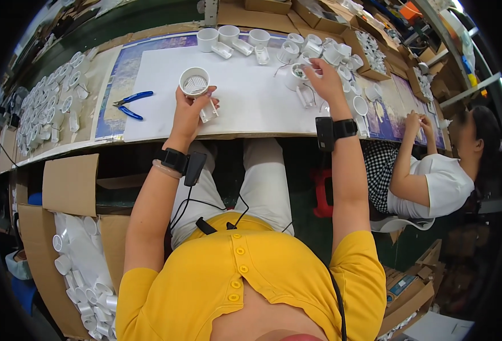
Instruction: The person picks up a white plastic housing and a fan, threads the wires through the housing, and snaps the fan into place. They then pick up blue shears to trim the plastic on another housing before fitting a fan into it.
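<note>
My left hand (189, 108) is closed around a white plastic cup-shaped housing (195, 81) with a short handle-like arm. It is held tilted above the white work sheet, so ridges or slots show at the bottom of the cup. At the near edge of a group of similar pieces, my right hand (322, 77) has its bent fingers on the rim of another white housing (294, 83). Something green, perhaps a circuit board, sits inside that one. Thin wires show beside its arm (305, 97). The tips of my right fingers are partly hidden.
Blue-handled pliers (131, 104) lie on the left of the white sheet (154, 68). Many white housings (52, 102) crowd the table's left end. An open carton (38, 244) of white parts stands lower left. A co-worker (433, 170) sits at the right, hands over the table.
</note>
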Action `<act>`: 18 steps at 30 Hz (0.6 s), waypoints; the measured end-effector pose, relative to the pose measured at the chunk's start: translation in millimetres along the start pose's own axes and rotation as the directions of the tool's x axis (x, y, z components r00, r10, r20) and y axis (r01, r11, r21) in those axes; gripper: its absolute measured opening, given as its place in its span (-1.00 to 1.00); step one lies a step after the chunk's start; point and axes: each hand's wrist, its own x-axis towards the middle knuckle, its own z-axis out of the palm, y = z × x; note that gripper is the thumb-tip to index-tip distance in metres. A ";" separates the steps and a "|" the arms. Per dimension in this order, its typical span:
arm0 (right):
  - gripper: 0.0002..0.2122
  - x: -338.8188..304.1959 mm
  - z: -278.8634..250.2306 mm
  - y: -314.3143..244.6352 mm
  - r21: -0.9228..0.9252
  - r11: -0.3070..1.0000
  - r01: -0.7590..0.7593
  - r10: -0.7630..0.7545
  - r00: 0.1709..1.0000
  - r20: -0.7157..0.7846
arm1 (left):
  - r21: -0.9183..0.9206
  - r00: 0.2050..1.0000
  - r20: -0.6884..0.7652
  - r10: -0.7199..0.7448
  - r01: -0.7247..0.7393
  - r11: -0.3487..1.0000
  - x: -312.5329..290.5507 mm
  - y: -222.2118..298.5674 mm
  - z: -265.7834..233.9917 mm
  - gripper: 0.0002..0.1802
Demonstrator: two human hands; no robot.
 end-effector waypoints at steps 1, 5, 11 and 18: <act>-0.57 0.2 0.6 0.6 -0.038 0.999 0.003 -0.001 0.998 0.060 | 0.020 1.000 -0.004 0.004 -0.004 1.000 -0.9 0.0 0.7 -0.54; -0.45 -7.3 9.3 -1.7 -0.168 0.986 0.006 0.011 0.995 0.096 | 0.041 0.999 0.029 0.018 -0.019 0.999 -2.0 -4.1 4.9 -0.55; -0.38 -23.2 19.3 -53.0 -0.308 0.951 0.030 0.024 0.986 0.167 | 0.134 0.994 0.105 0.011 -0.025 0.991 0.9 -6.5 -2.6 -0.33; -0.44 -21.5 41.0 -85.2 -0.298 0.953 0.049 0.043 0.954 0.296 | 0.211 0.995 0.074 0.062 -0.077 0.974 -1.3 -3.6 -12.6 -0.28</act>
